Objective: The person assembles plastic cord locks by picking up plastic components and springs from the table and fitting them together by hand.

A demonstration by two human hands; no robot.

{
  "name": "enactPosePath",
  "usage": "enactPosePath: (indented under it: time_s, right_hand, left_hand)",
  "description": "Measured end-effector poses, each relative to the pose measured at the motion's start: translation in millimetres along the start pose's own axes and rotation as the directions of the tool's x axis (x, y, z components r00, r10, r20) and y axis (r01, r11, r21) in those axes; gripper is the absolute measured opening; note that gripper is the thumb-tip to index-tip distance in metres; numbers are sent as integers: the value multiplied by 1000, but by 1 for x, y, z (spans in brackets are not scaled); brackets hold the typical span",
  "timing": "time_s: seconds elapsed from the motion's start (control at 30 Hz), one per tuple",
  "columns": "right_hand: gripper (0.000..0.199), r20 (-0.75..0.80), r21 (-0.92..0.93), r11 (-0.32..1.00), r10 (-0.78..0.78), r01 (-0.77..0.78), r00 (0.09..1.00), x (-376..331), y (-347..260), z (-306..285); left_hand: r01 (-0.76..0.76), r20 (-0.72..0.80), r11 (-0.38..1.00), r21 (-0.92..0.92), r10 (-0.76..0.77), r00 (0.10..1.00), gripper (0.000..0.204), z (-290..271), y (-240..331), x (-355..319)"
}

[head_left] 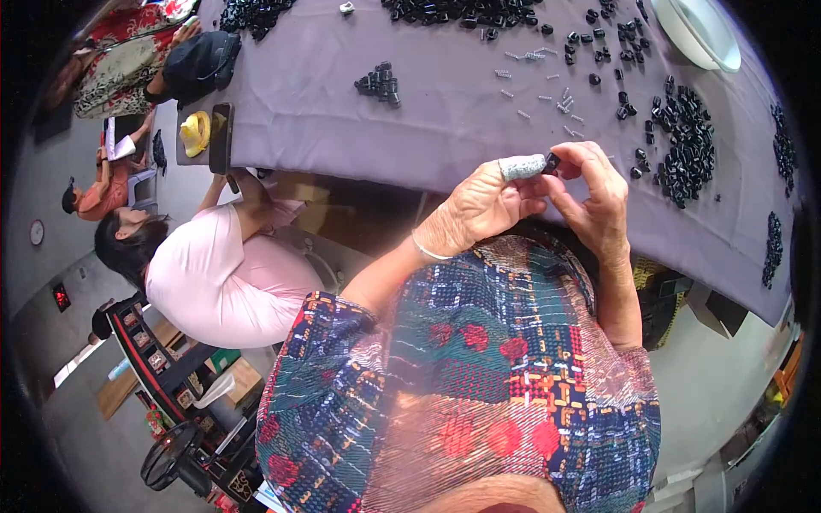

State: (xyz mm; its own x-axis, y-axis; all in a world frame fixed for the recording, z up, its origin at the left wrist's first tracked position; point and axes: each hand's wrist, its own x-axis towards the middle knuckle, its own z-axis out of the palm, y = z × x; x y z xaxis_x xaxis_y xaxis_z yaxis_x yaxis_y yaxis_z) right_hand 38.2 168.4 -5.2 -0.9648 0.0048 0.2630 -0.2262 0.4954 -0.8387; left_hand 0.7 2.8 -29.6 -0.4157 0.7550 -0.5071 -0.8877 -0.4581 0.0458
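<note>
My left hand [489,203] and my right hand [596,198] meet at the near edge of the cloth-covered table. Between their fingertips is a small black plastic part [552,162], pinched from both sides. A grey-white wrap [522,167] covers one finger of the left hand, and a thin bangle circles that wrist. Just beyond the hands, several thin metal springs [564,104] lie scattered. Right of them spreads a large heap of similar black parts [687,145]. Whether a spring sits inside the held part cannot be seen.
Grey cloth covers the table [325,111]. More black parts form a small cluster [379,84] and a far heap [462,10]. A white basin [697,34] stands far right. At left, a person in pink [222,274] sits near a phone [221,138] and a yellow object [195,133].
</note>
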Motion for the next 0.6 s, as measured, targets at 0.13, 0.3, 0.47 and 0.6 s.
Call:
enactPosePath:
  time_s: [0.13,0.3,0.47,0.6]
  right_hand:
    - [31,53,-31,999,-27,28,998,-3,4,-1]
    - [32,64,-59,994,-91,95,994,-3,4,4]
    - [34,85,-117,981,-148,157,985,-5,10,6]
    - [30,57,-222,927,-296,301,953,-3,16,8]
  left_hand:
    - [-163,-35,919,360,188,982,19,6,2,-2]
    - [-229,-38,781,581,307,951,19,5,0,-5]
    - [-213,-80,871,442,275,958,19,10,-2,-7]
    - [-221,-19,642,734,345,938,15,7,-2,-11]
